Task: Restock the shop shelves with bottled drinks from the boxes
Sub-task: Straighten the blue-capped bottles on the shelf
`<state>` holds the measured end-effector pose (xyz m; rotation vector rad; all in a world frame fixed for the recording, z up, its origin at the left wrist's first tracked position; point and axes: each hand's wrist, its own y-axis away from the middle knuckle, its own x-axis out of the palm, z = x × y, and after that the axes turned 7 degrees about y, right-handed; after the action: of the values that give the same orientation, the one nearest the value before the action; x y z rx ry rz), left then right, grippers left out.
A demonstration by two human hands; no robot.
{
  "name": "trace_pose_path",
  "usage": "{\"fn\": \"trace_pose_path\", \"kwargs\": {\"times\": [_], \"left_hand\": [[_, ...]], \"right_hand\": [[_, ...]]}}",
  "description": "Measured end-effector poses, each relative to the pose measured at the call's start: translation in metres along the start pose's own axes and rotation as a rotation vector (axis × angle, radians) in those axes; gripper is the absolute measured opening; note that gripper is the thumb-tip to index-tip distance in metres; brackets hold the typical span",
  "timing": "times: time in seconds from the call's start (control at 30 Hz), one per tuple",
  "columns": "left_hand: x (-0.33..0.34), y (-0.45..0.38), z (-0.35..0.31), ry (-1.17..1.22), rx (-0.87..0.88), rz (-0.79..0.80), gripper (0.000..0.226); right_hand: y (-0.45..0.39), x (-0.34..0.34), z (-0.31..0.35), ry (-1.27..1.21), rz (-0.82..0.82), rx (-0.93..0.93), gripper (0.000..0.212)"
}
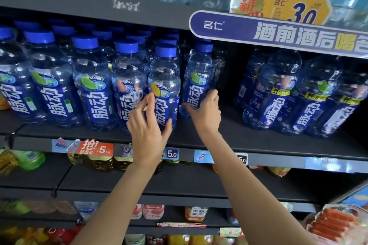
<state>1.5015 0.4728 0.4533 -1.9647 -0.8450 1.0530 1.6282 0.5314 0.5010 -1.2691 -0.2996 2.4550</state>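
Gripping shelf-front bottles: left hand point(148, 125) one bottle point(164, 85), right hand point(205, 110) neighbouring bottle point(198, 79).

One camera on my head looks forward and slightly down, close to a dark shop shelf point(258, 141) of blue-capped bottles point(91, 83). My forearms reach up into view from the bottom edge; lower shelves show beneath.

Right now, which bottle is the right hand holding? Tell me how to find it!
Find the long purple banner above the blue-capped drinks. Under its left end, the right hand grips a bottle. It's the last in its row, with bare shelf on its right.
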Motion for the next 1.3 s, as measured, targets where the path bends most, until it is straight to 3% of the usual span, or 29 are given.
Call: {"fn": "trace_pose_path", "kwargs": {"times": [0.2, 0.33, 0.43, 0.57, 0.63, 0.7, 0.77, 0.87, 0.93, 1.07, 1.3], "left_hand": [[0.001, 0.001, 0.001, -0.001, 0.002, -0.001, 0.065], [0.002, 0.000, 0.000, 0.002, 0.012, -0.006, 0.063], [0.002, 0.000, 0.001, -0.010, 0.013, -0.013, 0.063], [0.003, 0.001, 0.003, -0.026, 0.015, -0.015, 0.063], [0.003, 0.003, 0.002, -0.021, 0.015, -0.009, 0.064], [0.004, 0.003, 0.002, -0.024, 0.011, -0.014, 0.064], [0.004, 0.002, 0.002, -0.021, 0.005, -0.019, 0.064], [0.002, 0.002, 0.000, -0.006, 0.009, -0.021, 0.065], [0.002, 0.002, 0.000, -0.002, 0.018, -0.024, 0.065], [0.006, -0.002, 0.004, -0.004, 0.032, -0.033, 0.065], [0.007, 0.001, 0.003, 0.033, -0.008, -0.009, 0.064]], "right_hand": [[-0.004, 0.006, -0.005, -0.133, 0.021, -0.028, 0.071], [-0.033, -0.012, -0.023, -0.321, 0.163, -0.057, 0.104], [-0.057, -0.019, -0.025, -0.283, 0.345, -0.163, 0.096], [-0.064, -0.021, -0.035, -0.320, 0.412, -0.204, 0.085], [-0.066, -0.032, -0.041, -0.551, 0.350, -0.111, 0.057], [-0.080, -0.038, -0.045, -0.757, 0.149, 0.089, 0.041], [-0.104, -0.030, -0.050, -0.690, 0.022, 0.236, 0.047], [-0.128, -0.008, -0.045, -0.327, 0.105, 0.238, 0.065], [-0.140, 0.006, -0.038, -0.241, 0.119, 0.239, 0.064], [-0.145, 0.015, -0.023, -0.279, 0.069, 0.279, 0.056], [-0.055, -0.018, -0.040, -0.383, -0.038, 0.301, 0.072]]}}
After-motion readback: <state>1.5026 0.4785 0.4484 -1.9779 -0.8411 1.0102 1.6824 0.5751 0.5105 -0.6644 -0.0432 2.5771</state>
